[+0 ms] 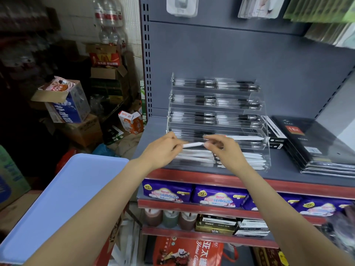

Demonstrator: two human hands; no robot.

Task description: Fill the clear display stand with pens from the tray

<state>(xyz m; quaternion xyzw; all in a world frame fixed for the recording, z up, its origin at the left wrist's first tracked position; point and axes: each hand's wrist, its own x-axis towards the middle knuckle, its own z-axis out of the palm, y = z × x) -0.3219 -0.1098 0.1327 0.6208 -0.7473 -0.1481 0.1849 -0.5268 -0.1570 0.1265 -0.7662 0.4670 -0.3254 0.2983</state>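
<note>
We see a white pen [193,144] held level between both hands just in front of the clear display stand [266,131] on the grey shelf [288,175], the left hand [163,150] pinching its left end and the right hand [224,148] pinching its right end. The stand's far tiers hold black-and-clear pens [215,101], its near tiers white pens [251,157], and the blue tray [63,198] lies near left. To the right is a stack of black notebooks [315,146] with a red label reading "18K"; below are purple packs [217,196] whose writing we cannot read.
</note>
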